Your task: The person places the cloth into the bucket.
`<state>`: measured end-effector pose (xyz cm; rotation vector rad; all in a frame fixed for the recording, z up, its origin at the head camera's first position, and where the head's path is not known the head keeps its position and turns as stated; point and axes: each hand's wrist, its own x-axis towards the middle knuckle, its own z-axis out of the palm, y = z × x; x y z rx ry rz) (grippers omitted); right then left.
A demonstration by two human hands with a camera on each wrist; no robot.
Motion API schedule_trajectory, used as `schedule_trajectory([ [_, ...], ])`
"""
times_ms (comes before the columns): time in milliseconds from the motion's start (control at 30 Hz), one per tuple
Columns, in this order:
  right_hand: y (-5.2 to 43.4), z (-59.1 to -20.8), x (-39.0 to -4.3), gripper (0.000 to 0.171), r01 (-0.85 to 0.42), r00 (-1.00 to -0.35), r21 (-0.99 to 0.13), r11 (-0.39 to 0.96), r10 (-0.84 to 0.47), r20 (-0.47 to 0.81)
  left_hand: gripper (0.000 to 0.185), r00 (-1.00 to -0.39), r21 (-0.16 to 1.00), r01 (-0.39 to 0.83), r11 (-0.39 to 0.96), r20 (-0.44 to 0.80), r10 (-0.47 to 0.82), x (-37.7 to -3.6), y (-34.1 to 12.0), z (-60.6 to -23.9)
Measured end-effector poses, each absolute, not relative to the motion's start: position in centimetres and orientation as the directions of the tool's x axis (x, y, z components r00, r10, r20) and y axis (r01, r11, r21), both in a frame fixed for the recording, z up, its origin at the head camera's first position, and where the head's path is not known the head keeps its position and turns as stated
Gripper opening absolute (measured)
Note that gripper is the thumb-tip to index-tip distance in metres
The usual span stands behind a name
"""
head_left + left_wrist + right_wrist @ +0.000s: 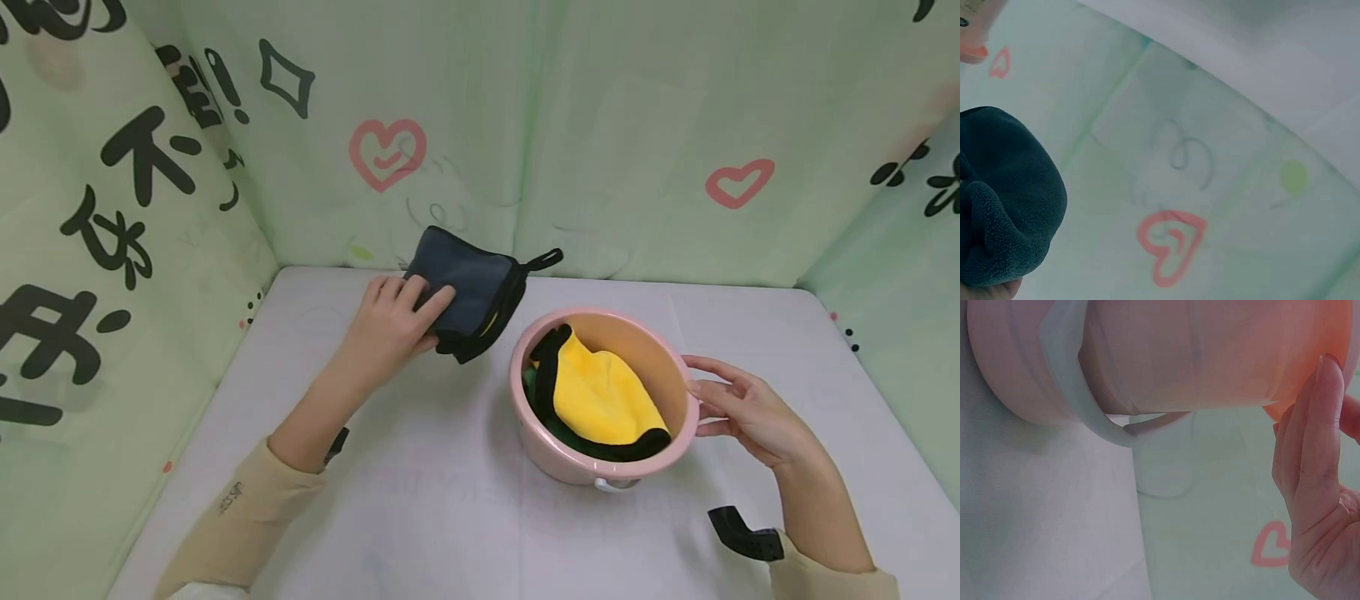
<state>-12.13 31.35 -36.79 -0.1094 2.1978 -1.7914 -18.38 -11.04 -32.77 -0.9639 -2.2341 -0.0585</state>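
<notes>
Overhead, from the head camera, a person in cream sleeves works at a white table [450, 500] walled by pale green printed fabric [600, 125] bearing black characters and pink hearts. Left hand [393, 321] lies on a folded grey towel [468, 287] with black trim, fingers curled over its near edge and gripping it; the towel rests on the table near the back wall, a black hanging loop [546, 260] jutting from its far corner. Just right of it stands a pink plastic basin [678, 379], holding a yellow towel [600, 392] edged in black over something dark green. Right hand [742, 408] sits at the basin's right rim, fingers straight and relaxed, fingertips touching the rim. A black strap [742, 533] shows at the right wrist.

Seen from the left wrist, the towel [1004, 200] appears as a dark fleecy bundle at the lower left, a bit of the hand [991, 290] beneath it; the grip itself is out of sight. Behind is the green fabric [1241, 206] with a red heart [1169, 244].

Seen from the right wrist, the basin [1179, 356] fills the upper frame, its pale handle [1085, 406] curving down toward the table [1041, 519]. Right hand [1316, 506] stands beside it, fingers [1325, 406] extended, one fingertip against the basin's wall.
</notes>
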Motion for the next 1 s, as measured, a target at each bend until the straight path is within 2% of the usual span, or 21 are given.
schedule_trajectory([
  [200,31.3,-36.8,-12.2,0.031,0.138,-0.950,-0.964,0.229,-0.245,-0.194,0.047,-0.420,-0.220,0.718,0.660,0.619,0.663,-18.1,-7.9,-31.7],
  [500,31.2,-36.7,-12.3,0.030,0.164,-0.949,-0.962,0.218,-0.231,-0.214,0.048,-0.377,-0.250,0.782,0.570,0.538,0.754,-17.0,-4.0,-31.5],
  [700,31.3,-36.9,-12.3,0.030,0.166,-0.948,-0.966,0.199,-0.238,-0.212,0.051,-0.362,-0.263,0.811,0.522,0.474,0.803,-16.0,-1.9,-31.9],
  [867,31.5,-37.0,-12.3,0.025,0.169,-0.945,-0.971,0.170,-0.252,-0.208,0.047,-0.362,-0.284,0.819,0.498,0.418,0.833,-15.4,-0.4,-32.5],
  [1000,31.6,-37.1,-12.3,0.028,0.155,-0.943,-0.980,0.124,-0.278,-0.184,0.044,-0.358,-0.323,0.807,0.493,0.397,0.845,-15.2,0.6,-33.1],
])
